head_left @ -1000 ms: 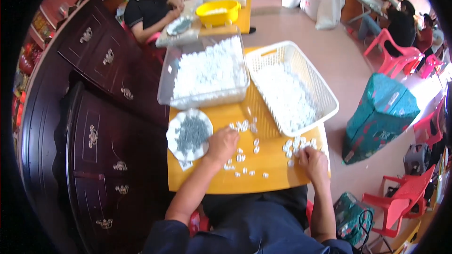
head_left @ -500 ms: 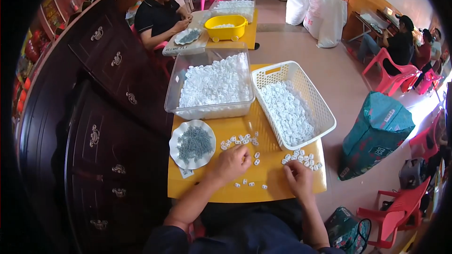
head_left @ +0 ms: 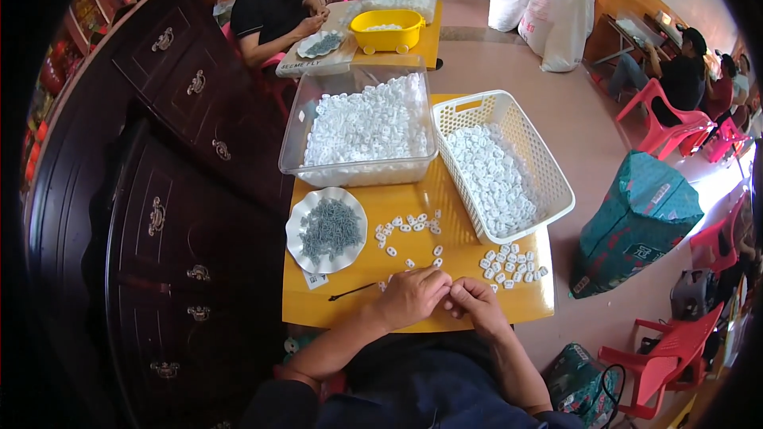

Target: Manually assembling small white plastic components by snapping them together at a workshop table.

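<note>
Low over the near part of the yellow table (head_left: 433, 199), my left hand (head_left: 413, 299) and my right hand (head_left: 475, 303) meet fingertip to fingertip. Both are closed in a pinch; whatever lies between the fingers is too small and covered to make out. Loose white oval pieces with two dark holes (head_left: 407, 227) lie beyond my left hand. A separate cluster of white pieces (head_left: 513, 264) sits beyond my right hand. Left of my left hand lies a thin black tool (head_left: 352, 292). A scalloped white plate (head_left: 294, 248) carries a heap of small grey pin-like parts (head_left: 328, 227).
A clear plastic bin (head_left: 292, 151) and a white perforated basket (head_left: 560, 199), both full of white pieces, stand across the table's back. Dark drawers (head_left: 207, 222) run along the left. A green bag (head_left: 632, 226) stands right. Another person (head_left: 266, 16) works at the far table.
My hands have come together from apart, the right moving left and the left slightly right and nearer. The black tool now shows beside my left hand. The view has shifted slightly.
</note>
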Demonstrator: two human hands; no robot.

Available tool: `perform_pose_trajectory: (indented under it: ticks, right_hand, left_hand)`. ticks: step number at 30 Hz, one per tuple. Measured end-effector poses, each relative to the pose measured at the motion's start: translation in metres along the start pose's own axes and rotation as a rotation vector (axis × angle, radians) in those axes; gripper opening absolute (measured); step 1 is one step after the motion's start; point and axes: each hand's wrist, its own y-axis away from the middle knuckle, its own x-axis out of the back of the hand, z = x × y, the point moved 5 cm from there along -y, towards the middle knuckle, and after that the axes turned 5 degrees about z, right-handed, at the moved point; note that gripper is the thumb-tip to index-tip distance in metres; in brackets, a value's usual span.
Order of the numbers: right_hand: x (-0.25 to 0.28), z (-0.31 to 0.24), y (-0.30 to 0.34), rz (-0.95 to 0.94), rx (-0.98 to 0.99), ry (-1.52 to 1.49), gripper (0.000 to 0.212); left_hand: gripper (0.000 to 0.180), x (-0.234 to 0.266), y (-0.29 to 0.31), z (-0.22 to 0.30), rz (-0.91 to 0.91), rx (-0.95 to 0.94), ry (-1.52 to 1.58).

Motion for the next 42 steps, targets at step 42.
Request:
perform_pose_trajectory:
  ticks: [42]
  right_hand:
    - [-0.036,-0.013,0.010,0.248,0.611,1.142,0.012]
  left_hand:
    - [0.007,0.020,0.040,-0.049,0.100,0.431,0.371]
